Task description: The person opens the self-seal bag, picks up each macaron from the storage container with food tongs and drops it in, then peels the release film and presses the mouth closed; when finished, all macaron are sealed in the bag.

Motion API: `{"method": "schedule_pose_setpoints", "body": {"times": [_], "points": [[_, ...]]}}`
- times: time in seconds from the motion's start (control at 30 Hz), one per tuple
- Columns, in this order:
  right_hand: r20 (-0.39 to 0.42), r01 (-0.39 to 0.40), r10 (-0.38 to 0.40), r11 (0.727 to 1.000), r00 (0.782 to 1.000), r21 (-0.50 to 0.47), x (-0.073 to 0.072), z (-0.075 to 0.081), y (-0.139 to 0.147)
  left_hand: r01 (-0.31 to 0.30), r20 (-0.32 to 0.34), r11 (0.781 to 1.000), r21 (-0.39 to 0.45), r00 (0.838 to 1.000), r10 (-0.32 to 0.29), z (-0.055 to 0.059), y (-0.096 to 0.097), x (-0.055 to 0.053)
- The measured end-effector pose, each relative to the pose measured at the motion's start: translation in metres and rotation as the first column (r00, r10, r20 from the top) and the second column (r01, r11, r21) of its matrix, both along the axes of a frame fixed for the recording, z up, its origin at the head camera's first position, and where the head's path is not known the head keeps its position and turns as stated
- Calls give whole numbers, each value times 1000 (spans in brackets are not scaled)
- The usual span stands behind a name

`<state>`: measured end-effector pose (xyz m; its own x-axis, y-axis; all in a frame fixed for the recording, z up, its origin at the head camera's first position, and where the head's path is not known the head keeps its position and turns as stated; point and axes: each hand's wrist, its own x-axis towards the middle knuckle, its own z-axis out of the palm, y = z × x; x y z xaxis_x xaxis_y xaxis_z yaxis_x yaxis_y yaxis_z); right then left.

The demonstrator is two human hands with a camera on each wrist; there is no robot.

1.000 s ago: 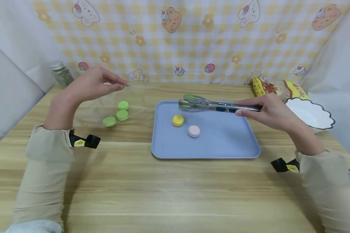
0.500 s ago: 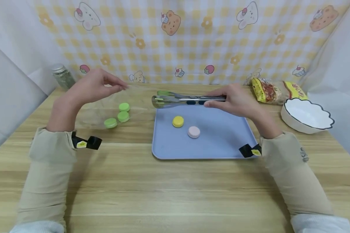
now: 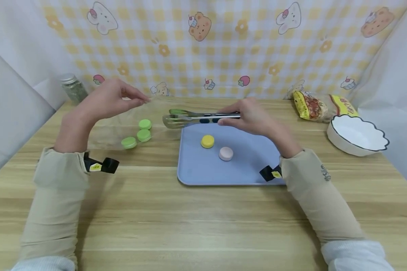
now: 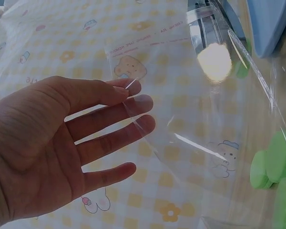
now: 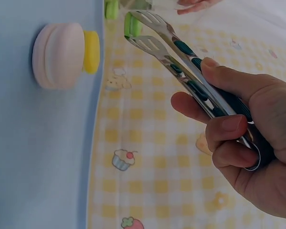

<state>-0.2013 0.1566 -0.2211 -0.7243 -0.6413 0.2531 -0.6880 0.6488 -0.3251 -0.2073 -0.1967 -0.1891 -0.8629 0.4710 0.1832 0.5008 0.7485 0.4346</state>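
Green macaron (image 5: 133,26) sits in tongs (image 5: 183,47) the right hand (image 3: 252,118) grips, at ten o'clock of the blue tray (image 3: 237,173), by the clear bag (image 3: 122,124) the left hand (image 3: 108,98) pinches. Bagging seems in hand; the next move likely calls for lowering toward eight o'clock, then release.

Before you stands a table (image 3: 149,214) with light wood grain, and a soft pale shine lies on its surface. Behind it you see a yellow-and-white checked cloth (image 3: 220,56), printed with bears and flowers; a white left wall covering (image 3: 13,94) and a white right wall covering (image 3: 401,71) enclose the sides.
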Motion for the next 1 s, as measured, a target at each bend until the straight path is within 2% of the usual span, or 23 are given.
{"method": "schedule_pose_setpoints", "body": {"times": [0.33,0.7,0.83,1.0], "points": [[-23,-55,56,998,998,44,-3,-8,-34,9,33,1000,24,999,-10,-8,4,1],[-8,22,-22,999,1000,40,-8,-13,-44,13,71,1000,-7,997,-13,-4,8,-2],[-6,25,-25,998,1000,64,-11,-14,-51,7,92,1000,-4,996,-7,-2,10,-1],[-1,27,-27,998,1000,61,-14,-15,-62,2,80,1000,-15,997,0,0,10,3]]}}
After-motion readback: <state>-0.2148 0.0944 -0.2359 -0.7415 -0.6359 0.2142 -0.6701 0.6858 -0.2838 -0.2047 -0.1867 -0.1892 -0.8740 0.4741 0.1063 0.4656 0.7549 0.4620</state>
